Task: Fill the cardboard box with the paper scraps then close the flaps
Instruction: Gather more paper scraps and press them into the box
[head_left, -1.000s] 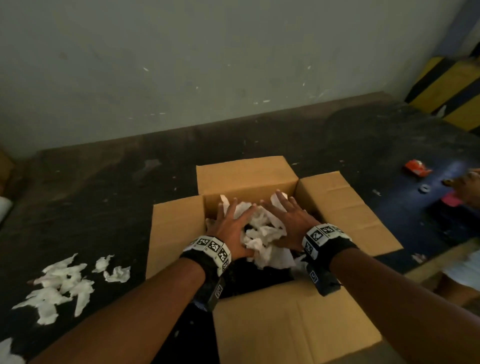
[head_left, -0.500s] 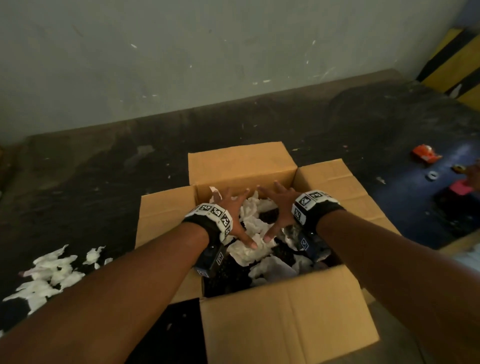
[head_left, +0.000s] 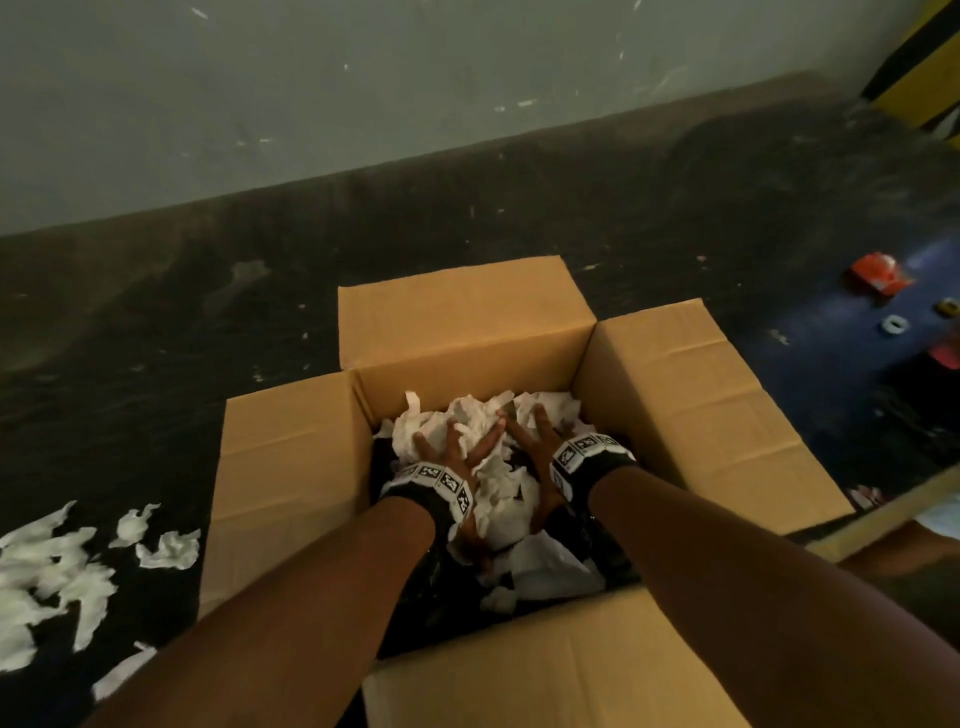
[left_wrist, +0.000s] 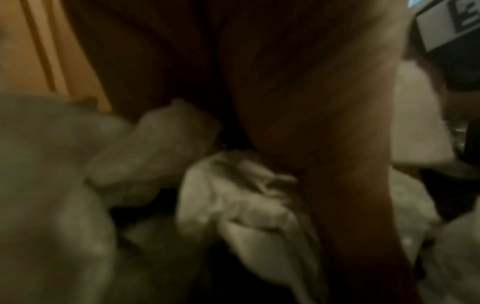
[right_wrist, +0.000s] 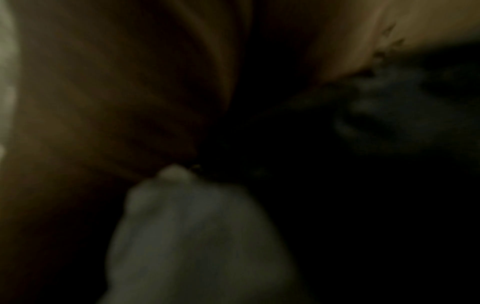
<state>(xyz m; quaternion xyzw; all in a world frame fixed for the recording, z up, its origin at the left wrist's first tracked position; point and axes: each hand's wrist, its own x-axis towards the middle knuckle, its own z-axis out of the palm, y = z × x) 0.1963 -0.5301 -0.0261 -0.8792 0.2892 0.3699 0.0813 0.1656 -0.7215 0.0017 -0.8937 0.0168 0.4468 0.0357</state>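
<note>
The open cardboard box (head_left: 691, 405) stands on the dark floor with all its flaps spread outward. Crumpled white paper scraps (head_left: 498, 488) fill its middle. Both hands are inside the box, side by side. My left hand (head_left: 460, 447) lies flat on the scraps with spread fingers. My right hand (head_left: 535, 441) presses next to it, fingers straight and pointing to the far wall. The left wrist view is blurred and shows the palm (left_wrist: 298, 102) over crumpled paper (left_wrist: 246, 195). A pale paper lump (right_wrist: 194, 236) shows in the dark right wrist view.
More loose scraps (head_left: 52, 566) lie on the floor to the left of the box. An orange object (head_left: 878, 273) and a small ring (head_left: 894, 325) lie at the right. A grey wall runs behind, with a yellow-black striped post (head_left: 919, 62) at top right.
Both hands have stayed on the paper and pushed it lower into the box, shifting toward the far side. The head view has moved closer over the box.
</note>
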